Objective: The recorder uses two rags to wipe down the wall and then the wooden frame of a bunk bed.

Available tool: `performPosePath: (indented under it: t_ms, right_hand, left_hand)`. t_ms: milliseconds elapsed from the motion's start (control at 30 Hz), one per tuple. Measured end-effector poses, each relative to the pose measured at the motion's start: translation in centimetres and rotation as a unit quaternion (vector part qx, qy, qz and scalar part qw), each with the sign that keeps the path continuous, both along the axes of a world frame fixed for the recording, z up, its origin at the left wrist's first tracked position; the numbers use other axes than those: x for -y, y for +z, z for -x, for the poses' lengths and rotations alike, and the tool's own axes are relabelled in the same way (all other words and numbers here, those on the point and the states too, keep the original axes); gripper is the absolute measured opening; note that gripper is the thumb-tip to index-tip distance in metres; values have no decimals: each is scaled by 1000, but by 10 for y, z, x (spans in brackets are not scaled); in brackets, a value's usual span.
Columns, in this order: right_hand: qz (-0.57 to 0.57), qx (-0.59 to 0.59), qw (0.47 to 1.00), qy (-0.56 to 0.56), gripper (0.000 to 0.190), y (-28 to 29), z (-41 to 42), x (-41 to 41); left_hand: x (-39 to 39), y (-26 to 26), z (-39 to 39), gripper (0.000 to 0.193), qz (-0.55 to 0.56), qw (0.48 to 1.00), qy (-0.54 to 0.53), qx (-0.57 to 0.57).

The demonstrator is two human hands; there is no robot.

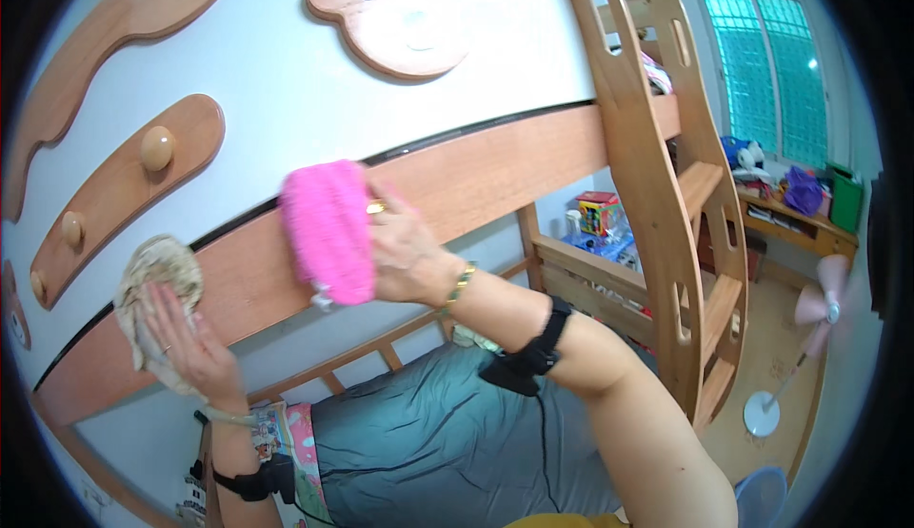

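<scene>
My right hand (407,253) holds a fluffy pink cloth (328,231) against the wooden side rail (493,171) of a bunk bed's upper bunk. A small white tag hangs at the cloth's lower edge. Further left, my left hand (189,349) presses a stained beige cloth (164,271) to the same rail, fingers spread over it. That cloth also overlaps the white guard panel (264,121) above the rail. Black straps circle both forearms, and thin cables trail from them.
Above are a wooden bear-face plaque (407,28) and a peg board (136,178). A wooden ladder (643,192) rises at the right. Below lies a lower bunk with a grey-green sheet (443,442). A pedestal fan (828,306) and a cluttered desk (832,231) stand beyond the ladder.
</scene>
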State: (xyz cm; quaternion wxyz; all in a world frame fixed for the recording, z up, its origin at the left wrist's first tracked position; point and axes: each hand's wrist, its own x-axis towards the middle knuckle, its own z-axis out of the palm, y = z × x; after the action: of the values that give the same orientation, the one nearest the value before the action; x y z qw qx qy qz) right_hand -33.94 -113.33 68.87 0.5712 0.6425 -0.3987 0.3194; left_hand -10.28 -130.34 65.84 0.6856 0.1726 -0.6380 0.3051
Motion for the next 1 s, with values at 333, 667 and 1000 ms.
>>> performPosePath:
  t_ms: [333, 667, 1000]
  right_hand:
    - [183, 81, 965, -169, 39, -3, 162, -129]
    - [209, 189, 938, -200, 29, -3, 217, -158]
    - [289, 167, 902, -272, 24, -3, 220, -144]
  left_hand:
    - [-69, 14, 93, 40, 18, 998, -45, 28]
    - [-89, 49, 93, 22, 38, 993, -110, 8]
    - [-86, 57, 89, 17, 41, 990, -132, 13]
